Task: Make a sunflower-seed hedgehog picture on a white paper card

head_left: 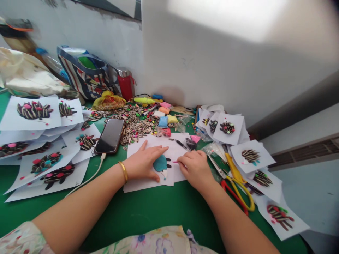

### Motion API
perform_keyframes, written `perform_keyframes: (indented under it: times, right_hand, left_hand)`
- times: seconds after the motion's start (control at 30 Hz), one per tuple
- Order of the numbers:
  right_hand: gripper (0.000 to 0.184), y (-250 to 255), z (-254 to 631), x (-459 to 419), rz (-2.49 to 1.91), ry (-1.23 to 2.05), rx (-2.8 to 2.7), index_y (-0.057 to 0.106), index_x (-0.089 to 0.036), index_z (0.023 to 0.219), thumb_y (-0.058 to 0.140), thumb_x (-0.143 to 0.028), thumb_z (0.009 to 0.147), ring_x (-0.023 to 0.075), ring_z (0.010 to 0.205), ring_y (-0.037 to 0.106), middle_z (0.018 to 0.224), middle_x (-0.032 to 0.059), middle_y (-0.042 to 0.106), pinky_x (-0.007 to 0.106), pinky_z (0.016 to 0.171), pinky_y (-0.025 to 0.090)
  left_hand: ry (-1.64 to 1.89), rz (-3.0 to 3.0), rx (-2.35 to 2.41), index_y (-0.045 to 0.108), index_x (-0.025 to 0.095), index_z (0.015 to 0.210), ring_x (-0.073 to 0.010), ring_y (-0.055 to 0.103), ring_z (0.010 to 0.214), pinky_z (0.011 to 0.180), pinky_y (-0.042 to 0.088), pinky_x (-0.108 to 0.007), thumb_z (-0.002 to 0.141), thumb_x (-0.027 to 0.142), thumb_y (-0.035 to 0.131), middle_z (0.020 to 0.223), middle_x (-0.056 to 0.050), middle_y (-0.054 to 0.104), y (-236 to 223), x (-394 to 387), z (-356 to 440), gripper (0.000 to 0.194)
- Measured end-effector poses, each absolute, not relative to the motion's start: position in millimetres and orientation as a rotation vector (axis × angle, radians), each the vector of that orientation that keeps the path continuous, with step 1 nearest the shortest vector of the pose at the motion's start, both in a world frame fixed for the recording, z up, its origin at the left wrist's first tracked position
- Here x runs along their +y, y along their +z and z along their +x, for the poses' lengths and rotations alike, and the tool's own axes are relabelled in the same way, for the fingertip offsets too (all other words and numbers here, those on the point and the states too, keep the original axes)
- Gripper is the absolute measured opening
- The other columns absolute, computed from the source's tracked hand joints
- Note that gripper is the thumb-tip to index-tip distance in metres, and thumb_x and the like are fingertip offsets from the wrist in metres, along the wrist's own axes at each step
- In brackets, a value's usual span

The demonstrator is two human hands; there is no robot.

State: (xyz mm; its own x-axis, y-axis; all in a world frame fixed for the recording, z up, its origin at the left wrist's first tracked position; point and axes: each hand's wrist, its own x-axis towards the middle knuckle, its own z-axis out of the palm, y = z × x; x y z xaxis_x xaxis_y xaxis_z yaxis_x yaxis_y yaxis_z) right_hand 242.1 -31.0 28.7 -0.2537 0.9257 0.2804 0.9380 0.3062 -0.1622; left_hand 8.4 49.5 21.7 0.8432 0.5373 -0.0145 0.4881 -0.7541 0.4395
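Observation:
My left hand (144, 160) lies spread over a white paper sheet (135, 185), thumb and fingers around a blue clay hedgehog shape (160, 164). The shape has dark feet on its right side and a white pointed snout with a small blue dot near it. Just right of it, my right hand (194, 167) pinches a thin pink piece (174, 162), its tip pointing at the shape. Whether the pink piece is clay or a tool, I cannot tell; most of it is hidden by the fingers. A black pen (181, 144) lies on the paper beyond my right hand.
Sunflower seeds (137, 127) are heaped behind the paper, beside coloured clay packets (163, 121). A phone (109, 135) on a cable lies left; scissors (233, 180) lie right. Finished seed hedgehog cards (34, 116) cover both sides. A red flask (125, 84) and striped bag (84, 72) stand behind.

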Motion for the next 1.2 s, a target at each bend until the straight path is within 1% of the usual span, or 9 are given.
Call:
perform_keyframes:
  times: [0.1,0.27,0.57,0.83,1.2]
  right_hand:
    - [0.015,31.4,242.7,-33.8,-1.628,0.022,-2.302,0.071,-0.024,0.082,0.058,-0.020,0.089,0.0162,0.082,0.054,0.079,0.0004,0.068,0.036,0.089,0.023]
    - [0.015,33.5,241.1,-35.3,-1.617,0.054,-2.336,0.071,-0.024,0.081,0.058,-0.019,0.087,0.0160,0.081,0.056,0.078,0.0003,0.069,0.036,0.090,0.023]
    - [0.017,31.2,238.1,-35.4,-1.643,0.010,-2.380,0.072,-0.024,0.080,0.058,-0.019,0.088,0.0163,0.080,0.056,0.076,0.0005,0.069,0.038,0.091,0.023]
    - [0.014,32.2,242.9,-35.2,-1.592,0.064,-2.299,0.071,-0.023,0.081,0.059,-0.018,0.087,0.0160,0.081,0.057,0.078,0.0009,0.070,0.036,0.091,0.024]
    - [0.015,28.7,238.7,-33.8,-1.619,-0.003,-2.370,0.071,-0.023,0.079,0.059,-0.019,0.087,0.0162,0.078,0.057,0.075,0.0004,0.068,0.037,0.090,0.025]
  left_hand:
    - [0.156,2.587,0.761,0.012,0.027,0.152,-0.0309,0.032,0.142,0.114,-0.010,-0.059,0.063,0.057,0.077,0.152,-0.016,0.037,21.0,49.4,8.2,0.114]
    - [0.140,2.587,0.761,0.013,0.027,0.152,-0.0323,0.032,0.141,0.114,-0.009,-0.060,0.064,0.059,0.076,0.151,-0.016,0.038,22.3,49.7,8.9,0.113]
    - [0.138,2.587,0.763,0.013,0.026,0.152,-0.0314,0.032,0.141,0.114,-0.010,-0.059,0.065,0.057,0.076,0.150,-0.017,0.040,22.6,49.3,9.1,0.112]
    - [0.139,2.600,0.767,0.013,0.027,0.152,-0.0322,0.032,0.141,0.114,-0.010,-0.059,0.065,0.058,0.075,0.152,-0.016,0.038,22.6,49.1,9.2,0.111]
    - [0.150,2.587,0.762,0.013,0.027,0.152,-0.0303,0.032,0.141,0.114,-0.010,-0.058,0.066,0.056,0.076,0.151,-0.016,0.039,22.8,48.9,9.5,0.111]
